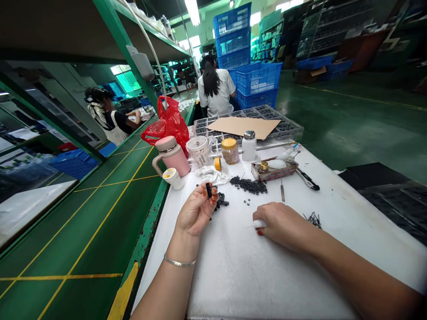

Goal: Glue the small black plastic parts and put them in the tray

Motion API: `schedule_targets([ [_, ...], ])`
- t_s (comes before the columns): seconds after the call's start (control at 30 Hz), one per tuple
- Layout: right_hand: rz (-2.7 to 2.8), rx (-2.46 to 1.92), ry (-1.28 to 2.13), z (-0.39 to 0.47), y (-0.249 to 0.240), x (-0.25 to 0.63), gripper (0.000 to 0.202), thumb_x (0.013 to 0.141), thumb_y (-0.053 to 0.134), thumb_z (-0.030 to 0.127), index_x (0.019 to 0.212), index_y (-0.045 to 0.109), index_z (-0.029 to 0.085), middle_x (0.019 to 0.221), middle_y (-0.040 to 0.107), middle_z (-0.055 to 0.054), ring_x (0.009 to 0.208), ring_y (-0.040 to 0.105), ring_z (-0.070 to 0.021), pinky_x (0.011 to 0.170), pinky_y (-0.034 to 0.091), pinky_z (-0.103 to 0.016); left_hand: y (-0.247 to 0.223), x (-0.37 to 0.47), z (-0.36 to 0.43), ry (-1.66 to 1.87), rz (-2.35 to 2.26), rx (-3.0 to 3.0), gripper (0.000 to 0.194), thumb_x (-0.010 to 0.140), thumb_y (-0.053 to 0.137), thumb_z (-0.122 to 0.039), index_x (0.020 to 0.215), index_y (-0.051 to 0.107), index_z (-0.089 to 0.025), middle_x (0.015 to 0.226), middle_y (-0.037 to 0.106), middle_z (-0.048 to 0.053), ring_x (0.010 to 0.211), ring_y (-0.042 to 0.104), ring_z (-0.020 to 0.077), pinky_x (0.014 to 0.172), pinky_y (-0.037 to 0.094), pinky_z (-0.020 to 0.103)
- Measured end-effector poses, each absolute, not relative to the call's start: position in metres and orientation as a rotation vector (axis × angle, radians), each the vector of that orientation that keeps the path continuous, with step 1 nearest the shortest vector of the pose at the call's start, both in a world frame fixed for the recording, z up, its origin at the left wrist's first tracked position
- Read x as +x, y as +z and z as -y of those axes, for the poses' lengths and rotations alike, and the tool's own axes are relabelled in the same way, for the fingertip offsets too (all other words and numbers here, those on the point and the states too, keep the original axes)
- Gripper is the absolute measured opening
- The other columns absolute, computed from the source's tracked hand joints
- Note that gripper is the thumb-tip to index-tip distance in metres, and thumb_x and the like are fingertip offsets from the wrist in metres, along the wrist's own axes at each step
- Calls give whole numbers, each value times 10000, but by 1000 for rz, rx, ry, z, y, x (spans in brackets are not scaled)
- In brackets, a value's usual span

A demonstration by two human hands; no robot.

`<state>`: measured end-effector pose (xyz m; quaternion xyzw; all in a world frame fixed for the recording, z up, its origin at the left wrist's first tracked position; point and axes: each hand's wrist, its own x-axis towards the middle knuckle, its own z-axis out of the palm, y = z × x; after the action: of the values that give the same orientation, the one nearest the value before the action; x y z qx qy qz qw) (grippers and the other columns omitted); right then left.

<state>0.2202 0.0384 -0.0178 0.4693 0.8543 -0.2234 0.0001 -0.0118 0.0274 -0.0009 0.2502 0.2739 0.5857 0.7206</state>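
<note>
Floor [336,122]: green, glossy, yellow-lined. Ceiling light [192,12]: lit. Window [129,82], left rear: green-tinted. Rack [328,31], right rear: dark, multi-tiered. Overhead shelf [60,29], left: green-framed. Surface [260,280]: white.

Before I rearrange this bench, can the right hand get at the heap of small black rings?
Probably yes: the right hand is close to the heap of rings, with nothing tall between, though the white object it holds may hinder picking.

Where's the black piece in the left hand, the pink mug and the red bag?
Black piece [209,190]: head view, on the middle of its dark side.
Pink mug [178,161]: head view, on its body, below the lid.
Red bag [174,126]: head view, on its crinkled side.
</note>
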Motion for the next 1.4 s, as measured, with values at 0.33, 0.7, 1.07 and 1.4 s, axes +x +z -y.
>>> schedule_targets([
  [0.33,-2836,1531,-1114,-42,-4,229,141,769,524,125,699,629,189,726,676,-27,703,613,-160,602,383,-242,-6,-9,-27,1251,-660,617,328,614,853,-160,866,643,-164,798,618,17,715,577,78,611,497,110],
  [0.7,-2982,1574,-2133,-23,5,218,126,827,631,279,842,714,185,711,670,-11,665,613,-132,619,487,-237,-16,23,-23,1011,-784,732,287,661,840,-213,857,652,-120,788,673,52,690,622,101,638,517,162],
  [1.07,-2959,1776,-2059,-24,9,220,73,783,673,227,752,659,162,575,632,20,525,584,-97,500,446,-184,-19,27,-22,968,-794,751,273,672,834,-210,850,647,-122,784,664,47,694,609,95,625,511,157],
  [1.4,-3340,1612,-1731,-25,-1,219,97,832,612,183,921,650,177,698,678,19,567,587,-90,572,441,-193,-22,25,-21,955,-765,762,342,696,821,-214,977,653,-118,794,664,61,703,617,98,614,523,144],
])
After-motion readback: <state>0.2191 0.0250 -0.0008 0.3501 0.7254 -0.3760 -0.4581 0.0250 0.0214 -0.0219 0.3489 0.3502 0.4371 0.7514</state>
